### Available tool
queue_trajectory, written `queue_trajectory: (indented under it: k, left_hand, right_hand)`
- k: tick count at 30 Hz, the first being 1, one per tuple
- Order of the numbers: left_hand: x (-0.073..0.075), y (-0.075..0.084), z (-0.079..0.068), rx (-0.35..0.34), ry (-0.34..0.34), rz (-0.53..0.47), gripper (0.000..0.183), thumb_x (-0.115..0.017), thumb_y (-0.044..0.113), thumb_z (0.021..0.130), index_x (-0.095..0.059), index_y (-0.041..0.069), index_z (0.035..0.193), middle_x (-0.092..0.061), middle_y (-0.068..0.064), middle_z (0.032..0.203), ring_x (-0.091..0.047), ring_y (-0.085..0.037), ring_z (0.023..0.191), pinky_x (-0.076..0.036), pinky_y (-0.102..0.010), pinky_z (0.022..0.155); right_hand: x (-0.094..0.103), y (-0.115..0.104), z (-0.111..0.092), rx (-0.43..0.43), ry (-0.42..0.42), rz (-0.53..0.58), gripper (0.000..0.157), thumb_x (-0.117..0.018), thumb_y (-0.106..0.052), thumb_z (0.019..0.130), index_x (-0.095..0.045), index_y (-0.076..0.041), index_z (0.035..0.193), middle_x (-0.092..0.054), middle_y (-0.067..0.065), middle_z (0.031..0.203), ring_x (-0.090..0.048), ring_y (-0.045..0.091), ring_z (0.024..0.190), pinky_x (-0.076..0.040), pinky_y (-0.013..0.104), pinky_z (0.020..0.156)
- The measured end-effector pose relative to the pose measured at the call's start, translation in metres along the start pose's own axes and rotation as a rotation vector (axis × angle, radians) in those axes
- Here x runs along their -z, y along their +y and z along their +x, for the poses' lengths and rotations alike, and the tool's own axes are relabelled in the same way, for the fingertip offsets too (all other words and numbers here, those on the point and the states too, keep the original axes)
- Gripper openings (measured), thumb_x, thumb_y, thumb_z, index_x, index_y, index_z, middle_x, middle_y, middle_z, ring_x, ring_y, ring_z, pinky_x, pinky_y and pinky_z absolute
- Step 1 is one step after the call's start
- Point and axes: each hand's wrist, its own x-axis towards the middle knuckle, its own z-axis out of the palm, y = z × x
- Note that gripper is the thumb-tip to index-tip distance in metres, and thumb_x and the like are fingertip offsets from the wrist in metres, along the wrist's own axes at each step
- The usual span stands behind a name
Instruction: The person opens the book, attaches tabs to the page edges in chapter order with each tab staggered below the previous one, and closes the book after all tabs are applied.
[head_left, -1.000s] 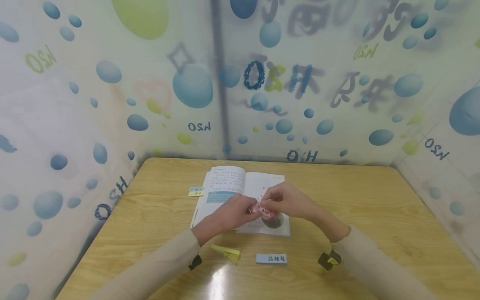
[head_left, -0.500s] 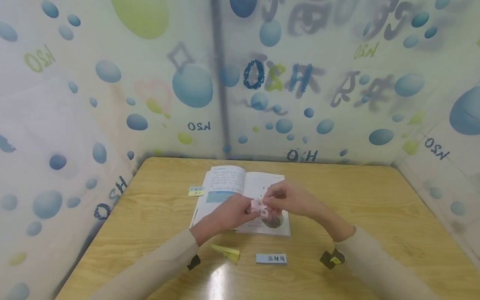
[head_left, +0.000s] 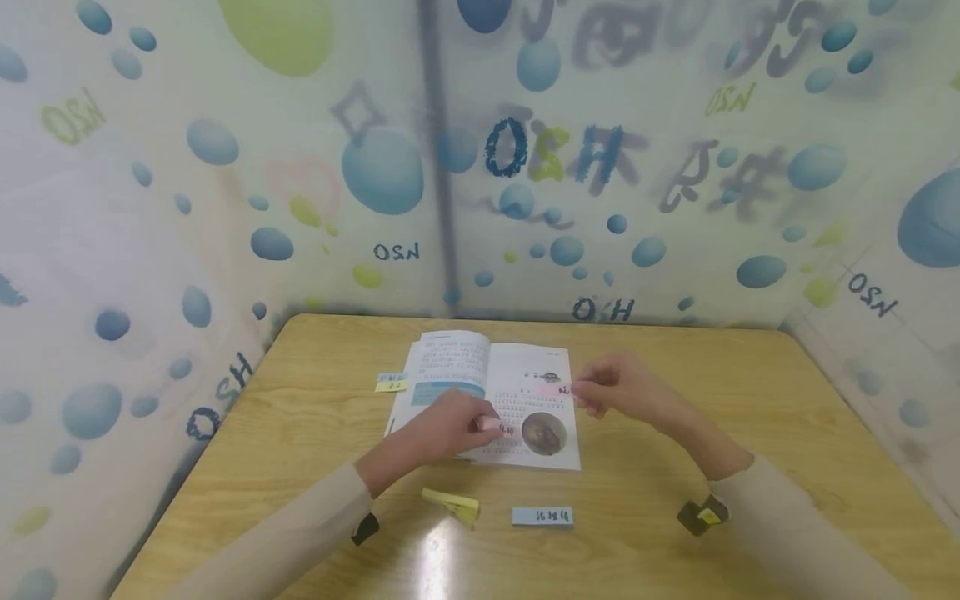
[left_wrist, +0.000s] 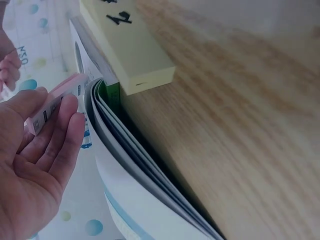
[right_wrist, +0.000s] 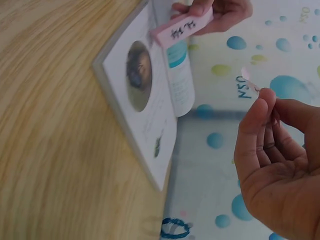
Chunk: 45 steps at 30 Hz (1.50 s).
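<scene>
My left hand (head_left: 442, 429) grips a small pad of pink sticky notes (right_wrist: 182, 29) with dark handwriting on it, over the open book (head_left: 517, 354). To the right, my right hand (head_left: 630, 392) pinches a single pink sticky note (head_left: 552, 389) between thumb and fingertips, near the book's right edge. That note is apart from the pad, and in the right wrist view it is seen nearly edge-on. The book lies with printed text on both pages and a round picture (head_left: 543, 433) on the right page. Its left page is partly hidden behind my left hand.
A yellow sticky note pad (head_left: 453, 502) with a raised leaf lies nearer me on the wooden table (head_left: 675, 533), left of a blue pad (head_left: 542, 517) with handwriting. Blue and yellow tabs (head_left: 391, 383) stick out from the book's left edge. Patterned curtains (head_left: 562, 217) surround the table.
The hands were together at the pink pad. The right hand has pulled away to the right with one pink note, while the left has drawn slightly left with the pad.
</scene>
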Motion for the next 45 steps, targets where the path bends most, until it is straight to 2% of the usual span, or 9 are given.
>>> queue_trajectory:
  k: [3, 14, 29, 38, 42, 45]
  left_hand:
    - [0.000, -0.001, -0.005, -0.014, -0.004, -0.006, 0.014, -0.073, 0.027, 0.097, -0.077, 0.014, 0.098, -0.058, 0.013, 0.067, -0.047, -0.003, 0.057, -0.040, -0.022, 0.055]
    - [-0.004, -0.005, -0.026, -0.052, -0.038, -0.058, 0.011, -0.072, 0.025, 0.097, -0.078, 0.016, 0.098, -0.060, 0.017, 0.072, -0.047, -0.001, 0.058, -0.041, -0.020, 0.056]
    - [-0.020, 0.002, -0.027, -0.128, -0.094, -0.114, 0.009, -0.073, 0.025, 0.096, -0.077, 0.018, 0.099, -0.061, 0.020, 0.077, -0.052, 0.000, 0.064, -0.045, -0.020, 0.060]
    - [-0.021, 0.007, -0.029, -0.087, -0.141, -0.039, 0.014, -0.074, 0.030, 0.095, -0.077, 0.016, 0.098, -0.059, 0.020, 0.072, -0.052, 0.000, 0.059, -0.046, -0.019, 0.057]
    - [-0.020, 0.006, -0.031, -0.101, -0.149, 0.022, 0.016, -0.075, 0.030, 0.095, -0.077, 0.015, 0.100, -0.058, 0.020, 0.070, -0.050, 0.000, 0.057, -0.045, -0.018, 0.056]
    - [-0.019, 0.005, -0.033, -0.096, -0.156, 0.054, 0.017, -0.076, 0.032, 0.093, -0.076, 0.015, 0.098, -0.062, 0.019, 0.074, -0.054, 0.003, 0.062, -0.048, -0.017, 0.062]
  right_hand:
    - [0.002, 0.008, -0.004, -0.034, 0.013, 0.008, 0.014, -0.066, -0.012, 0.101, -0.072, 0.000, 0.095, -0.064, 0.011, 0.078, -0.062, 0.023, 0.070, -0.058, 0.033, 0.065]
    - [0.004, 0.021, -0.015, -0.112, 0.024, -0.011, 0.019, -0.067, -0.013, 0.100, -0.071, 0.005, 0.104, -0.067, 0.012, 0.082, -0.064, 0.026, 0.075, -0.059, 0.034, 0.068]
    - [-0.004, 0.027, -0.019, -0.149, 0.015, 0.007, 0.016, -0.068, -0.014, 0.099, -0.074, 0.001, 0.104, -0.069, 0.012, 0.085, -0.066, 0.026, 0.076, -0.060, 0.034, 0.068]
    - [-0.009, 0.029, -0.018, -0.156, 0.006, 0.003, 0.017, -0.069, -0.014, 0.098, -0.073, 0.001, 0.102, -0.069, 0.015, 0.085, -0.065, 0.026, 0.076, -0.059, 0.034, 0.068]
    - [-0.009, 0.031, -0.019, -0.144, -0.003, 0.014, 0.020, -0.068, -0.015, 0.099, -0.072, 0.004, 0.103, -0.069, 0.019, 0.087, -0.065, 0.026, 0.076, -0.059, 0.034, 0.068]
    - [-0.010, 0.032, -0.020, -0.133, -0.008, 0.014, 0.020, -0.068, -0.015, 0.100, -0.072, 0.005, 0.104, -0.069, 0.020, 0.087, -0.065, 0.026, 0.076, -0.059, 0.034, 0.068]
